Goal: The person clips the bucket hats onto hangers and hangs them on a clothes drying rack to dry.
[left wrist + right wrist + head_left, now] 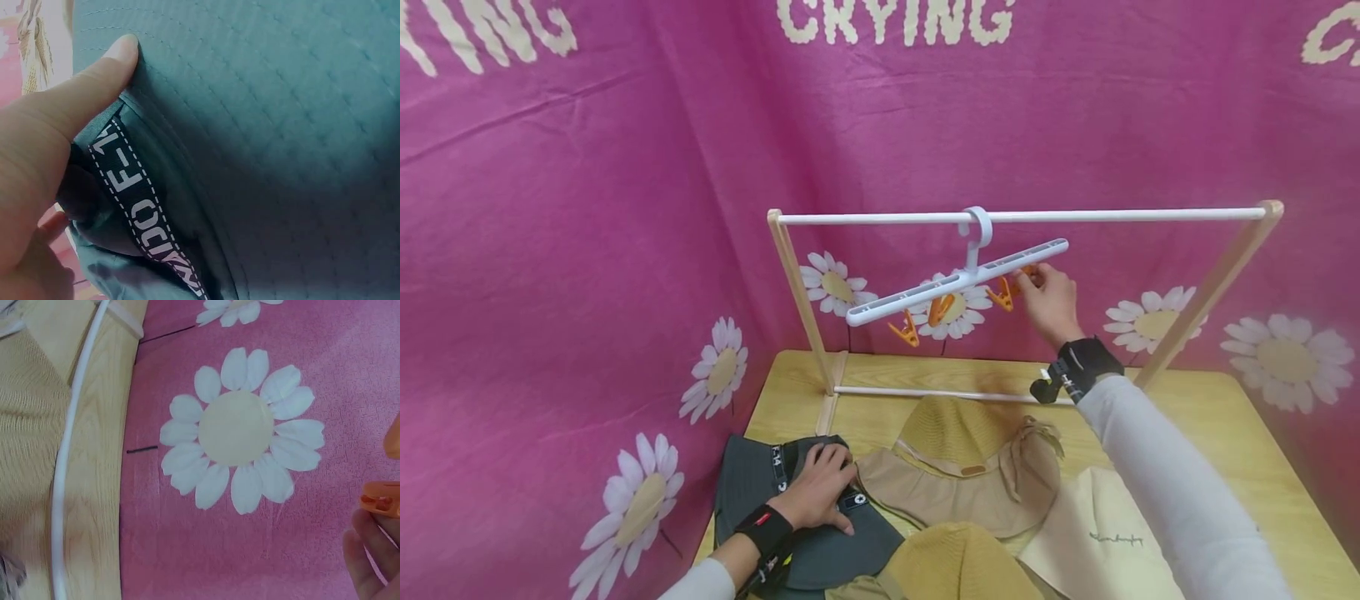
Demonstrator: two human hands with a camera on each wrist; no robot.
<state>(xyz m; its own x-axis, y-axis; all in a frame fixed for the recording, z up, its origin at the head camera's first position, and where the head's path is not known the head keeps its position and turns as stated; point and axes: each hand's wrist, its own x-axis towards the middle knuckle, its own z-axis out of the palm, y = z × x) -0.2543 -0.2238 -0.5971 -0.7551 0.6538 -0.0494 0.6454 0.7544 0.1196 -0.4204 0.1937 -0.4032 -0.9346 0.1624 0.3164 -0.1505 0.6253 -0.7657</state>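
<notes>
A magenta cloth backdrop with white daisies point(587, 233) surrounds a pale wood-grain bench point(1232, 442). On the bench stands a wooden-sided rack with white bars point(1112, 215). In front lie a dark grey fabric bucket hat point(846, 550), a tan knitted hat with a beige cloth brim point(958, 437), a second tan knitted hat point(958, 567) cut by the lower edge, and a cream cloth item with dark script point(1101, 512), partly covered by the right forearm. A pale grey plastic hanger point(972, 278) hooks over the rack's top bar, slanting. Of the hands, the left hand point(820, 492) rests on the bucket hat, thumb stretched along its brim, fingers bent over its crown; whether they pinch cloth I cannot tell. The right hand point(1051, 302) pinches a small orange plastic clip point(384, 489) by the hanger's right end; three more orange clips point(940, 310) hang along it.
</notes>
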